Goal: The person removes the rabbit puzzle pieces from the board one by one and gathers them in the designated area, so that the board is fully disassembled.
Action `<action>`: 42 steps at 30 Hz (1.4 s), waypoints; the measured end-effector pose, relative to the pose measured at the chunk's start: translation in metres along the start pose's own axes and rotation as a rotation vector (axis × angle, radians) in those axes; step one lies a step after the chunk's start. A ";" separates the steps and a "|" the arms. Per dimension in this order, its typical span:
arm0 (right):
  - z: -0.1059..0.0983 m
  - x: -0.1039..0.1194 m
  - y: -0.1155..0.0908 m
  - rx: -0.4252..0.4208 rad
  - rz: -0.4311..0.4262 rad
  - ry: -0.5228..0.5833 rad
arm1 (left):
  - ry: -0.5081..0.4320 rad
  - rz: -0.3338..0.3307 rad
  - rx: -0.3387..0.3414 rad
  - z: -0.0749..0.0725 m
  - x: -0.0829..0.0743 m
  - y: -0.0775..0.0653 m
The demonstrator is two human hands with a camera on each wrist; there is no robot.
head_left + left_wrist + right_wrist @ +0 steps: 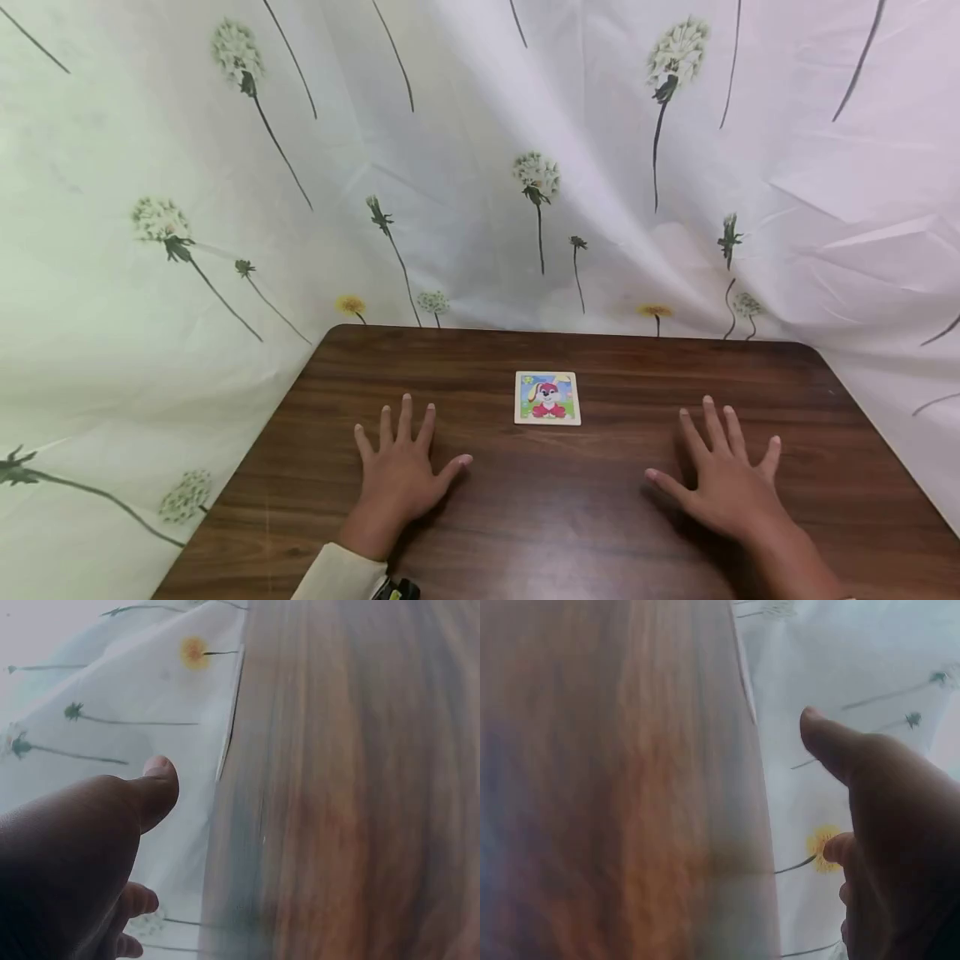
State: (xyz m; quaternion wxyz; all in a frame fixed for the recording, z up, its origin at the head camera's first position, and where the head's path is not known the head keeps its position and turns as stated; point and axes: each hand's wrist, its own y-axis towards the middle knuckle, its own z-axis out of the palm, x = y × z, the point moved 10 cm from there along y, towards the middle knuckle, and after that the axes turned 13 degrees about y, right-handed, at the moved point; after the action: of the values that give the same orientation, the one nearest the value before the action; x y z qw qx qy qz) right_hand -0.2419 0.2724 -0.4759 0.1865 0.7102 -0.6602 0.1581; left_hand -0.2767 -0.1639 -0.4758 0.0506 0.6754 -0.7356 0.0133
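Note:
A small square picture puzzle [547, 398] with a pale border lies flat toward the back of the brown table. It shows a pink and white cartoon dog with long ears. To the left of it, my left hand [401, 475] is spread palm down over the wood, fingers straight, holding nothing. My right hand [726, 487] is spread the same way on the other side, apart from the puzzle. In the left wrist view the thumb [159, 791] points toward the table; the right wrist view shows the other thumb [829, 742] likewise. The puzzle appears edge-on in both.
The dark wood-grain table [570, 517] has rounded back corners. Behind it and along its sides hangs a white cloth [465, 208] printed with dandelions. A pale sleeve [337, 573] and a dark band [397, 589] sit at the left wrist.

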 end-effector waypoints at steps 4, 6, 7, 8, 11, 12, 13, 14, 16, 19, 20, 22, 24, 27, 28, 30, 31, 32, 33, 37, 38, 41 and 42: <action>-0.005 0.008 0.012 0.005 -0.030 0.010 | 0.001 0.032 0.012 0.000 -0.009 0.007; -0.005 0.012 0.019 0.011 -0.037 0.013 | 0.008 0.050 0.016 -0.001 -0.015 0.011; -0.005 0.014 0.022 0.011 -0.042 0.015 | 0.013 0.058 0.017 -0.001 -0.017 0.014; -0.005 0.016 0.026 0.014 -0.048 0.017 | 0.017 0.065 0.020 0.000 -0.020 0.016; -0.004 0.022 0.035 0.022 -0.066 0.014 | 0.021 0.080 0.020 0.000 -0.027 0.021; -0.005 0.025 0.038 0.022 -0.076 0.010 | 0.017 0.085 0.022 0.000 -0.029 0.023; -0.005 0.027 0.041 0.022 -0.087 0.009 | 0.011 0.090 0.028 0.001 -0.032 0.024; -0.005 0.029 0.044 0.022 -0.097 0.007 | 0.007 0.096 0.030 0.001 -0.035 0.025; -0.007 0.033 0.049 0.025 -0.119 0.008 | 0.000 0.113 0.029 -0.001 -0.042 0.027; -0.006 0.037 0.058 0.038 -0.154 0.038 | -0.019 0.138 0.029 -0.004 -0.053 0.030; -0.004 0.039 0.062 0.049 -0.162 0.050 | -0.019 0.145 0.029 -0.005 -0.055 0.031; 0.000 0.043 0.071 0.071 -0.177 0.082 | -0.026 0.154 0.036 -0.005 -0.059 0.032; 0.005 0.048 0.079 0.091 -0.188 0.108 | -0.036 0.167 0.038 -0.003 -0.063 0.034; 0.010 0.054 0.089 0.114 -0.197 0.133 | -0.065 0.197 0.044 -0.002 -0.073 0.037; 0.010 0.055 0.092 0.121 -0.202 0.136 | -0.077 0.209 0.048 -0.002 -0.076 0.038; 0.011 0.057 0.096 0.133 -0.214 0.142 | -0.092 0.228 0.054 -0.001 -0.082 0.039; 0.013 0.057 0.098 0.141 -0.214 0.148 | -0.099 0.236 0.056 0.000 -0.085 0.040; 0.014 0.057 0.101 0.148 -0.219 0.151 | -0.099 0.243 0.058 0.000 -0.087 0.041; 0.015 0.057 0.103 0.156 -0.223 0.157 | -0.098 0.248 0.059 0.000 -0.089 0.042; 0.023 0.059 0.115 0.189 -0.229 0.194 | -0.084 0.256 0.056 0.001 -0.092 0.047; 0.025 0.060 0.119 0.194 -0.232 0.201 | -0.081 0.258 0.054 0.001 -0.094 0.049; 0.030 0.063 0.129 0.203 -0.244 0.219 | -0.099 0.284 0.041 -0.001 -0.101 0.052; 0.032 0.064 0.132 0.205 -0.251 0.221 | -0.108 0.298 0.040 -0.001 -0.105 0.053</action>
State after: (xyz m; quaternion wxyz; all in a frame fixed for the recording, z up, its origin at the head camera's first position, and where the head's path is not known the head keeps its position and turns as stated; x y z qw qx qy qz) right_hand -0.3687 0.1930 -0.4662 0.2025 0.7805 -0.5225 0.2771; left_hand -0.3204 -0.0553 -0.4815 -0.0049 0.5595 -0.8288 -0.0012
